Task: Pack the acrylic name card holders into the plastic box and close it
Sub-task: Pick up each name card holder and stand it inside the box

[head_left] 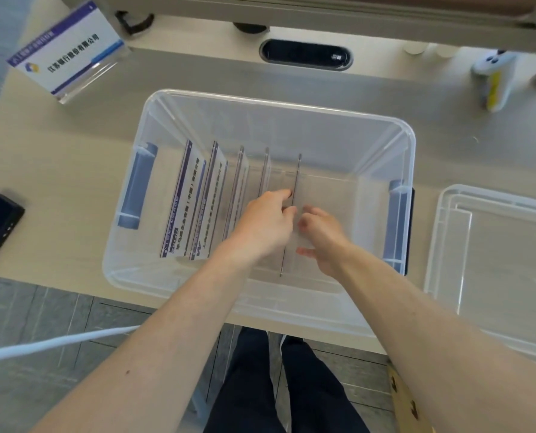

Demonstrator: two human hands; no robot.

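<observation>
both hands reach into a clear plastic box (154, 98) at the centre of the desk. the left hand (265, 223) pinches the top edge of the rightmost upright card holder (297, 182); the right hand (322, 235) rests beside it, fingers loose. four more holders stand at nine o'clock of it. this looks like mid-packing: one holder (69, 51) waits at eleven o'clock, the lid (491, 260) at three (partly cut off). the holders' clear bases are hard to make out.

The clear acrylic name card holder (69, 51) standing on the pale worktop (73, 182) reads "江苏银行股份有限公司"; the cards in the box are too blurred to read.
</observation>
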